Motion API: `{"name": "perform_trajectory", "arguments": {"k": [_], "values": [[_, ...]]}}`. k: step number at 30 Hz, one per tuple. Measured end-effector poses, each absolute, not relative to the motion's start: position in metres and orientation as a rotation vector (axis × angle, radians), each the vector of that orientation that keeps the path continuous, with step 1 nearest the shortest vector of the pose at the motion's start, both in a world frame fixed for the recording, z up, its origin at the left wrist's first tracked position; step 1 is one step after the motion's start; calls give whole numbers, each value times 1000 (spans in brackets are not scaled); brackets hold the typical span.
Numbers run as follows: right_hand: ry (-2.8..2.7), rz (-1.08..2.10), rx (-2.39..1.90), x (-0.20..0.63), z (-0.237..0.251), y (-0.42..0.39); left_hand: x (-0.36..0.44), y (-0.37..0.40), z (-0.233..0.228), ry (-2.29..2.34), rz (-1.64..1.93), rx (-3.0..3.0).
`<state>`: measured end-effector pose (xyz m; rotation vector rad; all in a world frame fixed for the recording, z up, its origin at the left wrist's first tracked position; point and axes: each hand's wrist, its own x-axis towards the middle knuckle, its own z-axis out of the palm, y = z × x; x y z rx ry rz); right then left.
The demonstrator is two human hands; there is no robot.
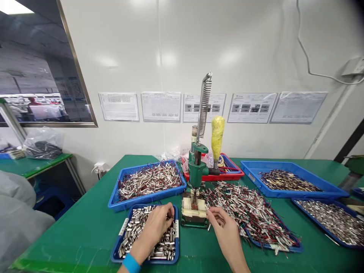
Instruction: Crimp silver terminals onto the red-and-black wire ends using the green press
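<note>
Left hand (157, 223), blue band (131, 263) at wrist, reaches down into small blue tray (176, 248) of metal cylinders (129, 239), just left of the green press (196, 172); fingers curled, can't tell if they grip one. Right hand (224, 225) is at right edge of the press's pale base block (187, 206), thumb and index close together; can't tell if anything is pinched. Hands well apart, press base between. Right of press: heap of wired parts (241, 208) spilling off a blue tray; farther right, tray of silver pieces (335, 222). Left of press, past the cylinders, bigger blue tray (148, 198) of more wired pieces. Press has yellow-wrapped handle (217, 134) and tall spring (204, 110). Behind press: red tray (234, 176), then wall with paper sheets (161, 107).
</note>
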<state>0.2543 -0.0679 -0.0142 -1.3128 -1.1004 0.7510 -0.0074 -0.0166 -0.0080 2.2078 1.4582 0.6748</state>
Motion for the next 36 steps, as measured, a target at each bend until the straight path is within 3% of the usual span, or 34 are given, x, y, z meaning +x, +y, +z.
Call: {"name": "perform_trajectory", "arguments": {"k": [8, 18, 25, 36], "values": [[-1075, 722, -1337, 220, 3, -28, -7, -15, 13, 1319, 1033, 2047], [-1304, 350, -1656, 212, -19, -24, 34, 10, 51, 1317, 1046, 1666], [-1341, 234, -1668, 214, -36, -16, 70, 32, 42, 1115, 1161, 1549], [-1328, 120, -1569, 213, -48, -12, 103, 33, 27, 1157, 1238, 1462]]}}
